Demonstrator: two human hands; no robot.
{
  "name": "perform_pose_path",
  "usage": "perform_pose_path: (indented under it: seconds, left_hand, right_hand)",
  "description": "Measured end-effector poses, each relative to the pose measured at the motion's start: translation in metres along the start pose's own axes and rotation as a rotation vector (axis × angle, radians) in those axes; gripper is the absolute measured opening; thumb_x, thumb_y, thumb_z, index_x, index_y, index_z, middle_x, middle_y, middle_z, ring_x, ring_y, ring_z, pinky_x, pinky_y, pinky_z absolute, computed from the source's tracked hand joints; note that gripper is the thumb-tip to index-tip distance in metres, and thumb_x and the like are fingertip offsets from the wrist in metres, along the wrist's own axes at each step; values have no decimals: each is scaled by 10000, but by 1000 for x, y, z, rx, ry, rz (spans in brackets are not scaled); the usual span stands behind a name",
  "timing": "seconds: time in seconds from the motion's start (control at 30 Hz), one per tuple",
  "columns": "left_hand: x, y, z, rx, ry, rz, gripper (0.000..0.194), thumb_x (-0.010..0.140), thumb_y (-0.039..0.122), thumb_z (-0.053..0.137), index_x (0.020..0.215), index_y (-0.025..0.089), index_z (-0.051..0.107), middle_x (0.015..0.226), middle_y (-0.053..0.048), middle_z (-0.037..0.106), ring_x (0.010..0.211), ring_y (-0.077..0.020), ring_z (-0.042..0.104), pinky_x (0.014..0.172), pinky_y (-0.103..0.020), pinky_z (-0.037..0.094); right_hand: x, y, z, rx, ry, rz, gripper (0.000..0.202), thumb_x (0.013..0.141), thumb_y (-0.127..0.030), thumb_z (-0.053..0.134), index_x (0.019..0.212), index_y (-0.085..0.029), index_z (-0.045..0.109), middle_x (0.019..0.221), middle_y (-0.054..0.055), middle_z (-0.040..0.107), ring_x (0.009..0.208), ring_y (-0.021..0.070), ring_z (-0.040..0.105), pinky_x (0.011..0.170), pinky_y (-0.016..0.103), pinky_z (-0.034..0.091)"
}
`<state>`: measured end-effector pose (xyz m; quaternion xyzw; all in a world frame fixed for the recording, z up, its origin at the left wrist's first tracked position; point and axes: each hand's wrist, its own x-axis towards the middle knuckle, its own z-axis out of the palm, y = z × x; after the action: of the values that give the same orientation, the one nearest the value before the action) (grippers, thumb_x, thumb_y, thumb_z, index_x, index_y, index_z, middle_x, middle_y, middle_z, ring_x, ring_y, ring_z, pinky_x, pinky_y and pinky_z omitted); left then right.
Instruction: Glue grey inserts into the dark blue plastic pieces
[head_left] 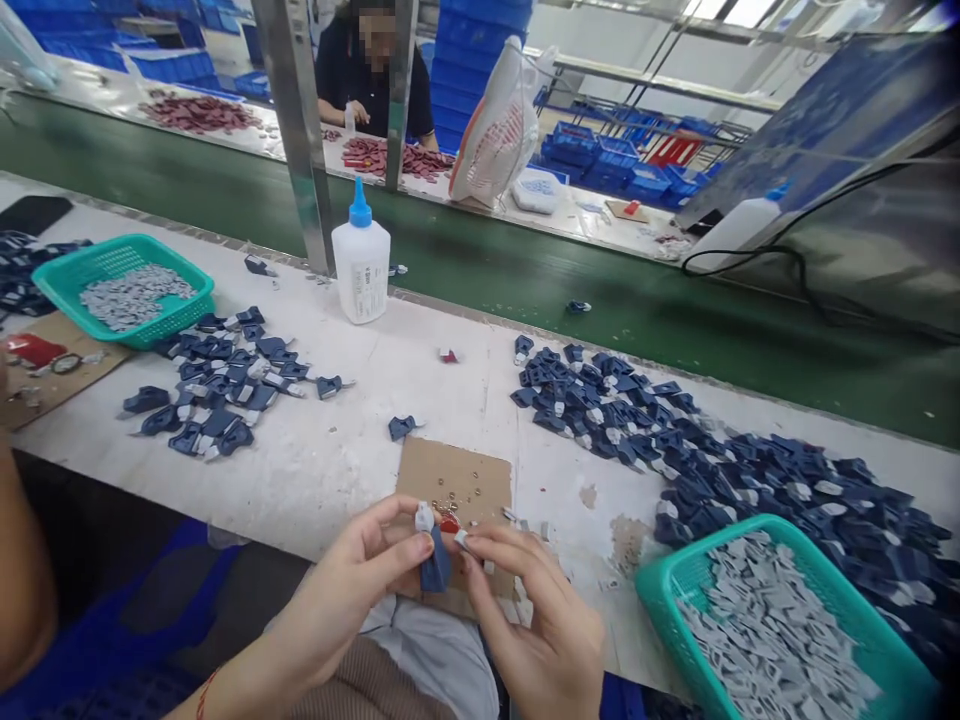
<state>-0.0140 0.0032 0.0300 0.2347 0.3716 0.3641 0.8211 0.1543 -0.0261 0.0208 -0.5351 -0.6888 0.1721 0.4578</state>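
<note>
Between the thumb and fingers of my left hand is a dark blue plastic part with a pale grey piece at its top. My right hand pinches a small light grey plastic piece close to the blue part's right side. Whether the two touch, I cannot tell. Beneath both hands lies a brown cardboard sheet, with several tiny metal bits and a small red thing on it. One loose blue part rests just beyond the cardboard.
At right, a green basket holds grey pieces beside a large heap of blue parts. Another green basket and a smaller blue pile are at left. A white bottle stands near the green belt. A person sits opposite.
</note>
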Motion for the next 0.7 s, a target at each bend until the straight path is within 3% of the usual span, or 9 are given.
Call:
perform_pose_path:
  seconds: [0.2,0.43,0.57,0.7]
  left_hand:
    - [1,-11,-9,75,17,68,174,860,331,677,983,216,632,948,-48,761,818,-149,670,740,-239,494]
    - [-4,-16,-11,244,7,145,174,878,317,646,1024,226,624,1073,-63,744,1011,-202,669,916,-302,481]
    - [-6,-15,-13,381,23,149,150,888,311,624,1010,223,617,1097,-66,734,1017,-209,668,888,-294,495]
    - [-6,-12,-20,363,27,159,148,888,317,620,1003,224,617,1122,-65,726,1056,-212,652,928,-304,484]
  right_hand:
    - [-5,1,3,-114,-67,-57,291,836,-48,621,1029,-257,682,967,36,752,883,198,710,840,322,549]
    - [-5,-1,0,-41,-208,201,248,893,-162,608,1098,-264,704,1041,41,744,934,206,708,834,303,567]
    - [-1,-2,-2,39,-272,285,137,898,-212,614,962,-254,727,981,38,741,890,190,709,769,264,581]
    - [8,1,-3,63,-292,339,84,890,-226,632,914,-261,704,939,16,725,858,161,696,740,230,571]
